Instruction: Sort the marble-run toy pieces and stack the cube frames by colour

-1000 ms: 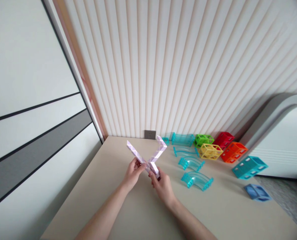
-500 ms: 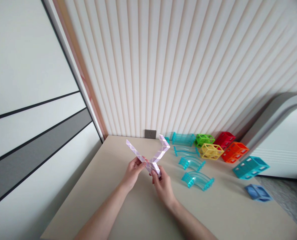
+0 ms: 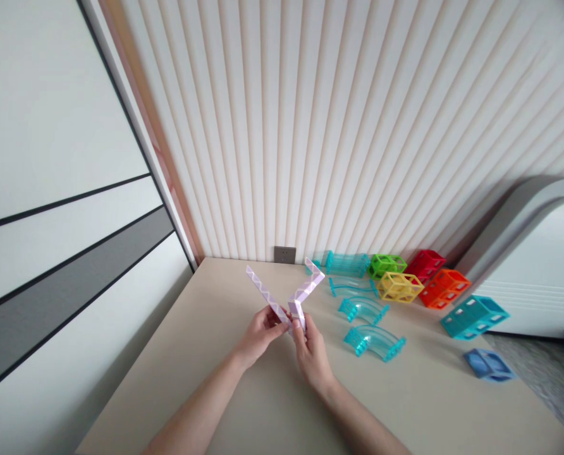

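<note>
A lavender-and-white snake puzzle [image 3: 303, 291] made of triangular segments is held above the table, bent into a V. One long straight arm points up and left; the other bends in a zigzag up and right. My left hand [image 3: 262, 332] pinches the straight arm near its lower end. Around the lower end of the zigzag side, my right hand [image 3: 312, 349] is closed, its thumb on the near face. The fingers hide the bottom of the V, where the two sides come together.
Clear teal curved track pieces [image 3: 375, 342] lie right of my hands on the beige table [image 3: 177, 379]. Beyond them stand green, yellow [image 3: 399, 287], red, orange [image 3: 444, 289], teal [image 3: 475, 317] and blue [image 3: 489, 365] frame blocks. A ribbed wall [image 3: 263, 126] with a socket [image 3: 284, 254] rises behind.
The left hand has slid down the straight arm toward the right hand. The straight arm has tilted more upright, and the V has become narrower.
</note>
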`<state>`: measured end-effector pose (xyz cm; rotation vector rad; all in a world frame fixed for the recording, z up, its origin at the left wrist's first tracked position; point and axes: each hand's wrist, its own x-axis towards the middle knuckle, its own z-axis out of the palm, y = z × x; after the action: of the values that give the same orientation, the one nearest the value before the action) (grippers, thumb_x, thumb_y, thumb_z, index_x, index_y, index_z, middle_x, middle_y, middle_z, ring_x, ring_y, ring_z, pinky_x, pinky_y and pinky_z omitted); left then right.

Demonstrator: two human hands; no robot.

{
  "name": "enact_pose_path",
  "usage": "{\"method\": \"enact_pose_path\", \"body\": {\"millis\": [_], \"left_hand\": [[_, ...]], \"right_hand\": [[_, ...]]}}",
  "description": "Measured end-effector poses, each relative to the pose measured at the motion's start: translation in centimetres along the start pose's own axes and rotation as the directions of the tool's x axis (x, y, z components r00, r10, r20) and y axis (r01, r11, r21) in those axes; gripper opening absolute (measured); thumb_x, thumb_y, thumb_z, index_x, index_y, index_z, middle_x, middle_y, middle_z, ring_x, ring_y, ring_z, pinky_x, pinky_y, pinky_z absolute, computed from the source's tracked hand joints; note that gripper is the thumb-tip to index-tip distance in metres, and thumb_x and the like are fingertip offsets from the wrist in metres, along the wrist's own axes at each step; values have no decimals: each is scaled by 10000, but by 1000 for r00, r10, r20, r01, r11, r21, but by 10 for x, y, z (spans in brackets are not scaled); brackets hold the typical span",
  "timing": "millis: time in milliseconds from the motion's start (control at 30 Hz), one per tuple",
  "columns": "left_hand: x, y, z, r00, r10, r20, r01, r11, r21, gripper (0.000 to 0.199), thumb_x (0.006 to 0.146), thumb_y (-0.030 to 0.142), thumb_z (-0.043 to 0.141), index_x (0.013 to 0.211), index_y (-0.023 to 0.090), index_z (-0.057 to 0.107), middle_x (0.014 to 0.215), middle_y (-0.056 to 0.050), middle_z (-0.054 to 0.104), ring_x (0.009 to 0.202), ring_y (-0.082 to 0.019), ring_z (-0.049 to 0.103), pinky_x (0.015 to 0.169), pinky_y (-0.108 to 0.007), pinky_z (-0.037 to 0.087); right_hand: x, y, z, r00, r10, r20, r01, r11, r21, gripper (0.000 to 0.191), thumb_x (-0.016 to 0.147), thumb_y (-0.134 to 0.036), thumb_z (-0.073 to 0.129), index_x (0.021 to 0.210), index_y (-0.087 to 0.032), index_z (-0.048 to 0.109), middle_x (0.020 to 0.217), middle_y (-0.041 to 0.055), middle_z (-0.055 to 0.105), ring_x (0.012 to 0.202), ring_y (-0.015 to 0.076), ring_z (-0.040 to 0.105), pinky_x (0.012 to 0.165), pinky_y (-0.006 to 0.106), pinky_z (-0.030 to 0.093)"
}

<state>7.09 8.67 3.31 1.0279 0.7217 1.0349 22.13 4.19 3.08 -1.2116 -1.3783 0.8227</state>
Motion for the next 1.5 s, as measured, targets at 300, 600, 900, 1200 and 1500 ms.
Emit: {"method": "enact_pose_path", "body": {"millis": [300, 600, 900, 1200, 1500], "left_hand": [[0, 0, -1, 998, 7, -58, -7, 1000, 8, 434, 743, 373, 845, 1098, 181, 684, 1001, -63, 725, 961, -202, 655, 849, -299, 521], [-6, -5, 10, 980, -173, 100, 178, 983, -42, 359, 799, 435, 791, 1002, 142, 750, 918, -92, 755, 885, -216, 690, 841, -351, 564], [-5, -4, 12, 990, -93, 109, 99, 994, -48, 308, 839, 402, 756, 967, 123, 755, 870, -86, 739, 811, -185, 662, 784, -314, 546], [-9, 9, 11, 986, 12, 167, -5, 999, -44, 287, 832, 411, 761, 894, 131, 746, 794, -56, 712, 776, -169, 641, 762, -284, 509], [11, 63, 32, 972, 219, -89, -161, 887, 432, 333, 810, 483, 749, 893, 162, 718, 806, -78, 741, 747, -224, 673, 702, -300, 511]], "right_hand": [[4, 2, -2, 994, -81, -69, 70, 986, -149, 277, 1002, -412, 533, 979, -209, 720, 834, 30, 555, 711, 168, 507, 632, 265, 439], [2, 3, -1, 984, -146, -101, 134, 985, -111, 240, 1005, -372, 520, 951, -213, 691, 896, 46, 580, 788, 183, 558, 704, 274, 474], [1, 1, 0, 955, -261, -139, 253, 965, -70, 249, 1041, -338, 439, 972, -235, 655, 911, 46, 590, 810, 182, 580, 708, 276, 482], [6, -16, -12, 958, -285, 20, 281, 951, 128, 295, 1055, -395, 405, 975, -232, 638, 874, 28, 567, 772, 172, 548, 687, 281, 467], [48, -53, -17, 983, -150, -105, 148, 989, -23, 318, 994, -473, 511, 1022, -193, 659, 907, 65, 664, 749, 188, 620, 649, 284, 492]]}}
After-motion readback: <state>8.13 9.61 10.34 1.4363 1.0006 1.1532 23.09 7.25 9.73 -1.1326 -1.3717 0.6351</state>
